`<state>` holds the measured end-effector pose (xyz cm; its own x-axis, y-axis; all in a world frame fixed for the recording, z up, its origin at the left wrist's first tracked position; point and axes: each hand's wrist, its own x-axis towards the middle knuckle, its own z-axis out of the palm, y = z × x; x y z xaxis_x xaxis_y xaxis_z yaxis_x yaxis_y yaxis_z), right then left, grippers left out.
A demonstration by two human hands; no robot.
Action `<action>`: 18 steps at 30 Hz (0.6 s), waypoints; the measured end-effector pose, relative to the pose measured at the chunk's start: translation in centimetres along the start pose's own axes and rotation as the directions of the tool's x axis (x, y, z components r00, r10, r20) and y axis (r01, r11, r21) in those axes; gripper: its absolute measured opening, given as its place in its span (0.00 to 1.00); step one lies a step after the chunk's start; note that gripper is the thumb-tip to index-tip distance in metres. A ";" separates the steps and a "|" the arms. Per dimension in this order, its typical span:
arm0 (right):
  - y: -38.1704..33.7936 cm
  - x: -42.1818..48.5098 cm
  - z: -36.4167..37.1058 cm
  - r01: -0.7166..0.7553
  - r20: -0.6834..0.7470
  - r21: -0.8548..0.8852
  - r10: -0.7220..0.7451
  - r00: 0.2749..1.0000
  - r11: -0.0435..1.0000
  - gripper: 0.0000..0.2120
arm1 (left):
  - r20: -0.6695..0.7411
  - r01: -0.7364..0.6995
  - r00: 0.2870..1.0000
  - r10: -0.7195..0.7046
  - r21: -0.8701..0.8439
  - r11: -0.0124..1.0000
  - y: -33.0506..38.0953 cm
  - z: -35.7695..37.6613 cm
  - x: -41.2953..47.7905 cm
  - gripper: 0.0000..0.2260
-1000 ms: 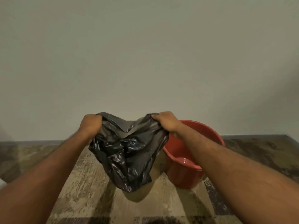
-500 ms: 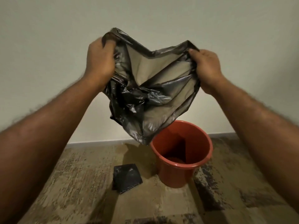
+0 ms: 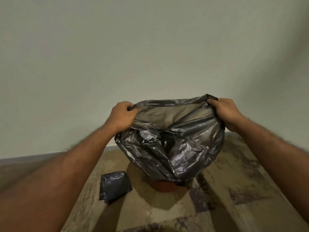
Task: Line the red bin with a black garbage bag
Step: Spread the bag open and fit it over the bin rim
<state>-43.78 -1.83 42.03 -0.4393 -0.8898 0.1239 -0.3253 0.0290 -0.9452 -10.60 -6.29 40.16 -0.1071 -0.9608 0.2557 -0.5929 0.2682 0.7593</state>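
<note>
Both arms are reaching forward, forearms stretched out over the rug point(image 3: 234, 190). The left hand point(image 3: 122, 115) is gripping one side of the bag point(image 3: 175, 148) at its mouth, fingers curled tight around the rim; the right hand point(image 3: 224, 112) is pinching the opposite side, and together they are holding the mouth spread wide. The black plastic is billowing and hanging down right over the bin point(image 3: 164, 188), which is hiding almost entirely behind it: only a sliver of red base is showing. Whether the bag's bottom is sitting inside is impossible to tell. A folded pack of bags point(image 3: 114, 187) is lying just beside the bin.
</note>
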 end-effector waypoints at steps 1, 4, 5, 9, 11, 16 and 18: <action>0.7 0.0 -0.2 -0.020 0.014 -0.011 0.020 1.000 1.000 0.14 | 0.022 0.016 1.000 -0.016 0.013 1.000 -0.4 0.6 0.0 0.13; 2.8 0.1 -0.5 -0.061 0.044 -0.054 0.063 0.997 0.997 0.15 | 0.069 0.053 0.996 -0.056 0.043 0.998 -1.9 2.7 0.0 0.13; 3.7 0.0 -0.5 -0.071 0.050 -0.076 0.075 0.996 0.995 0.15 | 0.081 0.063 0.995 -0.067 0.052 0.997 -2.5 3.4 -0.2 0.13; 8.3 -0.7 0.3 -0.132 0.083 -0.210 0.152 0.985 0.969 0.17 | 0.166 0.120 0.976 -0.139 0.120 0.986 -5.5 7.0 -1.4 0.14; 10.6 -0.6 0.7 -0.150 0.124 -0.253 0.186 0.975 0.956 0.16 | 0.192 0.167 0.963 -0.189 0.124 0.978 -7.1 8.8 -1.7 0.13; 13.6 0.9 2.2 -0.138 0.149 -0.276 0.184 0.972 0.951 0.16 | 0.150 0.243 0.955 -0.257 0.106 0.964 -9.6 11.5 -0.7 0.12; 14.8 2.2 3.0 -0.126 0.142 -0.294 0.173 0.975 0.948 0.14 | 0.124 0.260 0.954 -0.274 0.119 0.958 -10.4 12.5 0.4 0.10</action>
<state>-47.06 -4.70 27.44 -0.3657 -0.9268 -0.0858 -0.4992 0.2731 -0.8223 -14.49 -10.33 24.88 -0.0385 -0.9985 -0.0382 -0.6906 -0.0010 0.7232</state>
